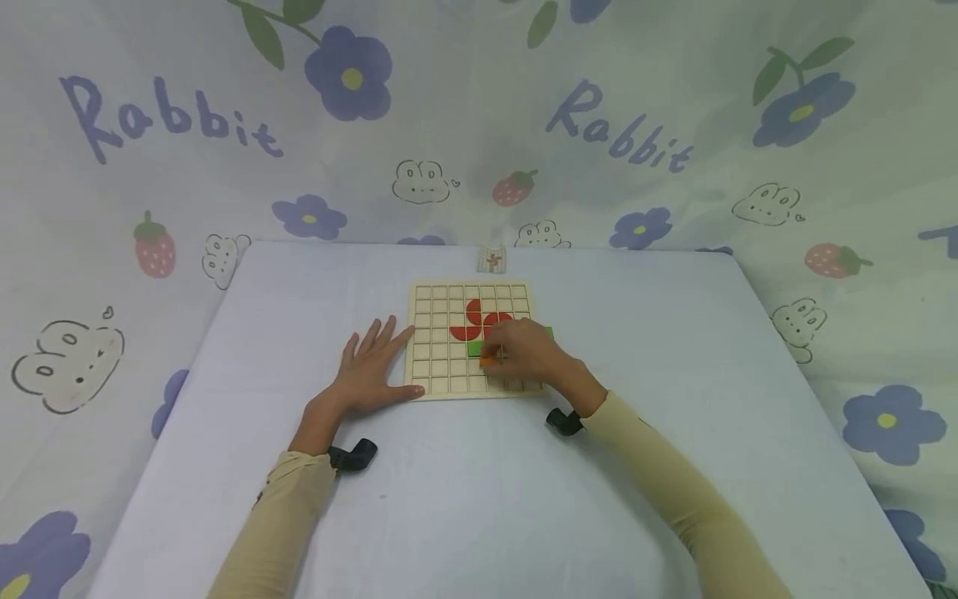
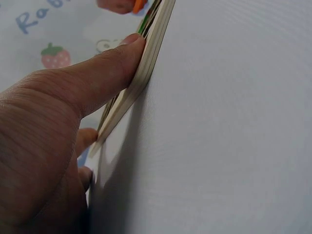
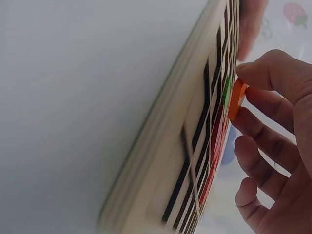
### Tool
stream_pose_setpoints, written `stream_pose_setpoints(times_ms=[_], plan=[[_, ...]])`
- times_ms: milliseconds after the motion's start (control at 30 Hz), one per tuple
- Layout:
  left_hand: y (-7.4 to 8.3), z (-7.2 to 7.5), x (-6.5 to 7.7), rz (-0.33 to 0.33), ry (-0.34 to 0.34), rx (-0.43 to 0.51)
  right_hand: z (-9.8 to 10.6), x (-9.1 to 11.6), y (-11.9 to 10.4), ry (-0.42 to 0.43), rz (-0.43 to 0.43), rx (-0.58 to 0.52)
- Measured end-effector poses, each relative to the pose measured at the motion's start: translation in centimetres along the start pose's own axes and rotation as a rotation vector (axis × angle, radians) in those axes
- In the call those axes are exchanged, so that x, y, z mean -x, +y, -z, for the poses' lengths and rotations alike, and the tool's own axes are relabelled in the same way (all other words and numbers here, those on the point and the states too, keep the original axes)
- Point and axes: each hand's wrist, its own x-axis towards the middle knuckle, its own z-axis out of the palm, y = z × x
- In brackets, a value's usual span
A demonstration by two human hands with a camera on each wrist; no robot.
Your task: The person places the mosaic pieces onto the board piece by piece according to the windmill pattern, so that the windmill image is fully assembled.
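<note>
A square wooden grid board [image 1: 439,384] lies on the white-covered table. Red curved pieces [image 1: 465,334] sit in cells around its middle, with a green piece [image 1: 475,349] just below them. Fingers spread, my left hand [image 1: 365,376] lies at the board's left side; its thumb [image 2: 109,73] touches the near left edge. Over the right half of the board, my right hand [image 1: 526,348] pinches an orange block [image 3: 238,100] between thumb and fingertips, close to the grid. Part of the grid is hidden under this hand, and more green shows beside its knuckles.
Behind the board lies a small card [image 1: 491,260] with a grid and a red pattern. The tabletop [image 1: 464,499] stretches out on both sides and in front. A curtain [image 1: 479,100] printed with flowers, rabbits and strawberries stands around its back and sides.
</note>
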Motion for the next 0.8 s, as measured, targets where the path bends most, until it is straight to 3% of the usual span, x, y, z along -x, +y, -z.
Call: stream_pose_setpoints(times_ms=[133, 333, 800], plan=[[-0.1, -0.1, 0.0, -0.001, -0.003, -0.005, -0.7, -0.7, -1.0, 0.003, 0.052, 0.025], [-0.1, -0.2, 0.0, -0.009, 0.004, -0.008, -0.9, -1.0, -1.8, -0.012, 0.040, 0.061], [0.0, 0.0, -0.1, -0.003, -0.001, -0.007, -0.4, -0.6, -1.6, -0.069, 0.064, 0.114]])
